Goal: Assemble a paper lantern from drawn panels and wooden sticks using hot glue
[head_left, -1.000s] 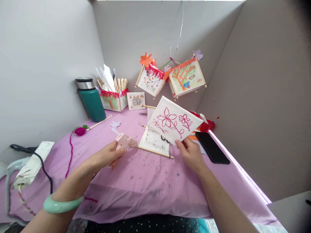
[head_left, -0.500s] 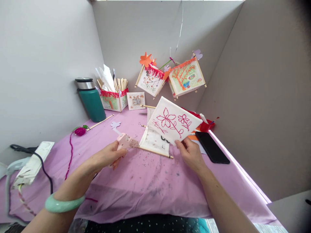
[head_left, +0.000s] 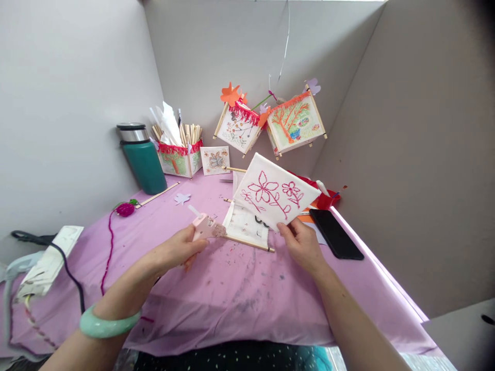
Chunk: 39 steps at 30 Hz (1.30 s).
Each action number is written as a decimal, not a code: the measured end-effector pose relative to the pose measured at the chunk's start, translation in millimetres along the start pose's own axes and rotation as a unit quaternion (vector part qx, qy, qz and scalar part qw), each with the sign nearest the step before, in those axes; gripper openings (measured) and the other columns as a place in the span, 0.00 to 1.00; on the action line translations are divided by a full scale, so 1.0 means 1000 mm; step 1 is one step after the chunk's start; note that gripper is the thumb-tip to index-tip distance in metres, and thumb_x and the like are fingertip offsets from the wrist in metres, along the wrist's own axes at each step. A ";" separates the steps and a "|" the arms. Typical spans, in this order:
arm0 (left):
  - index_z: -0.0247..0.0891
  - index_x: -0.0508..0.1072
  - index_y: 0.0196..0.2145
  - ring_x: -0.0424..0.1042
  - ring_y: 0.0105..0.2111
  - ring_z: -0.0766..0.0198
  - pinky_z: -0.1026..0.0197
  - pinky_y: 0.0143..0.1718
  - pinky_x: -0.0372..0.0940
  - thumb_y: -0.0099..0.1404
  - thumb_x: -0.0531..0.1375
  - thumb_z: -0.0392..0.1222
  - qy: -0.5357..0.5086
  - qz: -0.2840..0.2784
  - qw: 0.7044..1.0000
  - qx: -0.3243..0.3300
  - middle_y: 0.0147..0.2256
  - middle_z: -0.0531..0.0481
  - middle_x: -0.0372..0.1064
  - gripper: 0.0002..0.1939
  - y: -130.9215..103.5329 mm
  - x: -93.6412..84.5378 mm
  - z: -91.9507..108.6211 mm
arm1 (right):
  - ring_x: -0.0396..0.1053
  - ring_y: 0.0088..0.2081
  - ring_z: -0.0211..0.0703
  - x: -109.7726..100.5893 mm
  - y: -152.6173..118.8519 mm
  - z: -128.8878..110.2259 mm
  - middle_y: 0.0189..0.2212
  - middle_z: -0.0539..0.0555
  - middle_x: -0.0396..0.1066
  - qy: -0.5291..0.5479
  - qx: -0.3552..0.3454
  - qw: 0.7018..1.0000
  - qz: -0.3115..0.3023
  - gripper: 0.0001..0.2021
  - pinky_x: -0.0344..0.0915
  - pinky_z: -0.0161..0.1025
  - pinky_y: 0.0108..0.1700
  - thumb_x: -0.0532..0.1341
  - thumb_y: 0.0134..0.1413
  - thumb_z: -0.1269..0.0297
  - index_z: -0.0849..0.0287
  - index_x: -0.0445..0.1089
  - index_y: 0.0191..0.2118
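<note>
My left hand (head_left: pixel 183 247) is wrapped round a pale pink glue gun (head_left: pixel 207 226), a stub of clear glue stick poking out of its back. The gun's nozzle end points right, close to the lower stick of a cloth panel (head_left: pixel 243 226) lying on the table. Between thumb and fingers, my right hand (head_left: pixel 299 239) grips the bottom corner of a white square panel (head_left: pixel 276 193). Magenta yarn flowers decorate its face, which is tilted toward me. This raised panel hides part of the cloth piece behind it.
Two decorated boxes (head_left: pixel 297 121) hang at the back. A green bottle (head_left: pixel 144 167) and a box of sticks (head_left: pixel 180 159) stand back left. Beside my right hand lies a black phone (head_left: pixel 336 234). A power strip (head_left: pixel 50 263) with cords sits left, near magenta yarn (head_left: pixel 126 208).
My left hand has moved slightly right with the glue gun, nearer to the panels. The right hand holds the flower panel almost unmoved.
</note>
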<state>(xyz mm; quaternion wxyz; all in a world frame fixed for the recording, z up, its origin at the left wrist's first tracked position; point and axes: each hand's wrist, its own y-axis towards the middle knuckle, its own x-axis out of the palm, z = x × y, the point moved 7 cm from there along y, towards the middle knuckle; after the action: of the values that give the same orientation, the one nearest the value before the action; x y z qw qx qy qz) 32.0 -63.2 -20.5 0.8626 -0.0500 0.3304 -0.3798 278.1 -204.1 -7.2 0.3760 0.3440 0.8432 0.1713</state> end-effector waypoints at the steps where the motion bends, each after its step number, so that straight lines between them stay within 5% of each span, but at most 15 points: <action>1: 0.39 0.58 0.35 0.61 0.18 0.65 0.62 0.22 0.53 0.56 0.55 0.54 -0.002 -0.001 1.000 0.001 0.17 0.60 0.58 0.17 0.000 0.001 0.000 | 0.62 0.24 0.40 0.000 0.000 0.000 0.21 0.49 0.65 -0.001 0.000 1.000 0.000 0.11 0.57 0.36 0.28 0.55 0.58 0.57 0.58 0.62 0.29; 39: 0.41 0.58 0.33 0.60 0.15 0.64 0.62 0.21 0.51 0.58 0.54 0.50 0.008 -0.092 0.994 0.056 0.12 0.59 0.58 0.12 0.008 0.043 0.030 | 0.62 0.24 0.40 -0.003 0.001 -0.006 0.22 0.50 0.66 -0.023 -0.022 0.999 0.006 0.10 0.57 0.37 0.29 0.54 0.59 0.58 0.58 0.63 0.30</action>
<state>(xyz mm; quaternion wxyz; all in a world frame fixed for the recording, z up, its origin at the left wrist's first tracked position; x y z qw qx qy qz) 76.6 -92.0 -22.3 0.8230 -0.0288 0.3090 -0.4757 274.8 -205.7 -1.4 0.4015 0.3440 0.8285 0.1846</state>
